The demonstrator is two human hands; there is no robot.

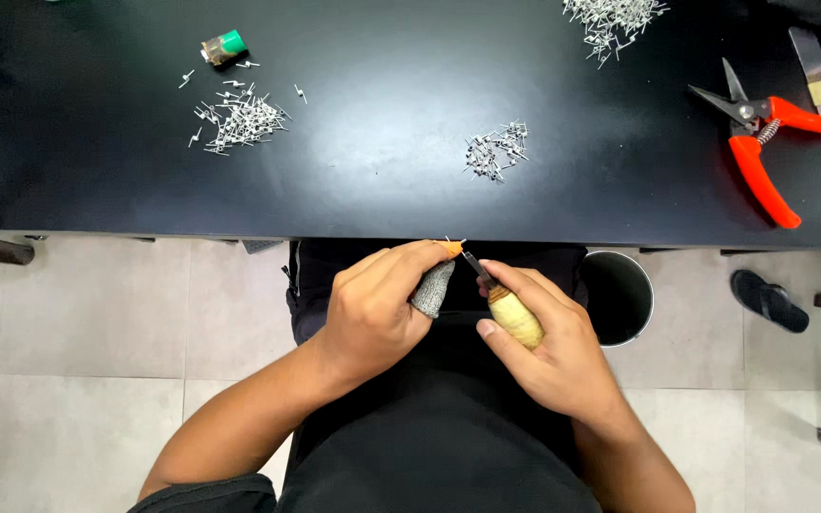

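While three piles of small metal pins [239, 122] lie on the far table [382, 190], the left hand [372, 313] pinches one pin [449, 243]; the right hand [548, 342] grips a wooden-handled knife [501, 302] against it.

tiny metal piece pinched in my left hand [372, 318]: too small to identify | thumb under grey knitted sleeve [432, 288]: hidden | thin dark blade of wooden-handled tool [513, 318]: tip unclear | far pile of small metal pins [612, 19]: cut by top edge
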